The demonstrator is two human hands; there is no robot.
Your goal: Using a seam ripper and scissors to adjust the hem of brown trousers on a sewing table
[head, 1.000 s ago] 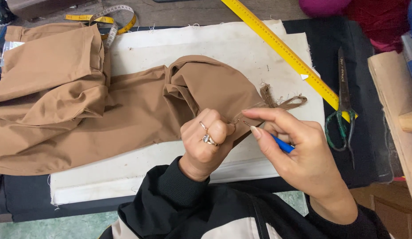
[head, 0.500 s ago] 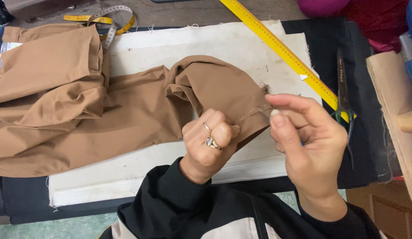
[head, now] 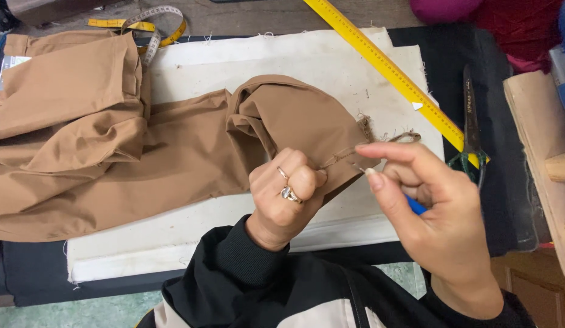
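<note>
A fold of the brown garment is being clamped in the left hand, whose fingers are curled shut into a fist around the hem edge, two rings showing on them. Just to the right of that fist, a thin thread is being pinched between the thumb and forefinger of the right hand, the two fingertips being pressed together on it, while a blue tool is being tucked under the remaining curled fingers; only a small part of it is being shown, so its kind cannot be told. The seam being worked lies between the two hands, with a frayed strip of the same cloth trailing just beyond the right forefinger. The rest of the garment is being spread away to the left of the fist, over a white cloth pad on a dark table. Beyond the right hand, a yellow ruler is being laid slantwise, and scissors are resting just past it. Far off to the upper left, a yellow tape measure is being left coiled beside the folded garment.
</note>
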